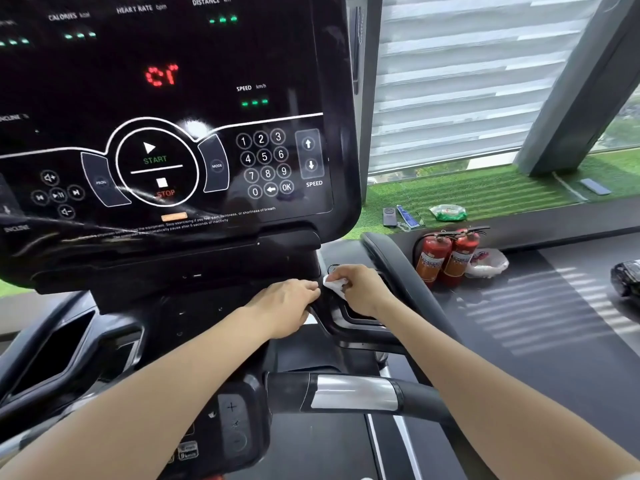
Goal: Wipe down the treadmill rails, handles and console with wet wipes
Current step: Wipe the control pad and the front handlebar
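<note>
The black treadmill console (pixel 166 140) fills the upper left, lit with START, STOP and a number keypad. Below its right corner, my right hand (pixel 360 289) grips a crumpled white wet wipe (pixel 334 284) against the black tray beside the right handle (pixel 391 265). My left hand (pixel 287 306) lies just left of the wipe, its fingertips at the wipe's edge; whether they pinch it I cannot tell. A front grip bar with a silver pulse sensor (pixel 353 393) crosses below my arms.
Two red fire extinguishers (pixel 446 258) stand on the dark floor to the right, with a white plastic bag (pixel 488 263) beside them. A green pack (pixel 448 213) and a remote (pixel 389 216) lie on the artificial-grass sill under the blinds.
</note>
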The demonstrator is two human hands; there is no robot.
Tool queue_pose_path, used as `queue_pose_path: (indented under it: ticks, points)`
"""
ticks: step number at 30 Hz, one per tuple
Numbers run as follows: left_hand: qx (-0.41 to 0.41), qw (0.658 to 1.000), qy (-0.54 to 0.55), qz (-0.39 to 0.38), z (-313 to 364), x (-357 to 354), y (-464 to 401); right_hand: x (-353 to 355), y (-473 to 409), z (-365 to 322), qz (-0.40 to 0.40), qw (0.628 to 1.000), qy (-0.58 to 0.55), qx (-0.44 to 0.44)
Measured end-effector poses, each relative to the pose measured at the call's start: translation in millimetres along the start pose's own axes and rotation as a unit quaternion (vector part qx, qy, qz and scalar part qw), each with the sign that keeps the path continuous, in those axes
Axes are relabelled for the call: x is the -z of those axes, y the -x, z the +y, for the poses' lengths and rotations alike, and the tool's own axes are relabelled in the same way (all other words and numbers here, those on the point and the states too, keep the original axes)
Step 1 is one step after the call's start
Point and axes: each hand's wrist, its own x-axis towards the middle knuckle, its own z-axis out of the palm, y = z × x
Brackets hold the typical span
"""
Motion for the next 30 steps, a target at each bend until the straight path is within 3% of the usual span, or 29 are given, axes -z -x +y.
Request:
queue_pose_path:
  ticks: [13, 23, 30]
  points:
    - [0.003, 1.0, 0.001, 0.0, 2.9, 1.5, -0.9, 6.6, 37.5, 7.3, -0.059, 0.996, 0.053, 0.029]
    - [0.013, 1.0, -0.007, -0.009, 4.5, 2.5, 3.6, 1.1, 0.5, -6.1, -0.009, 0.998, 0.065, 0.008]
    - [0.016, 1.0, 0.003, -0.009, 8.2, 5.3, 4.9, 1.8, 27.3, 10.8, -0.046, 0.996, 0.07, 0.015]
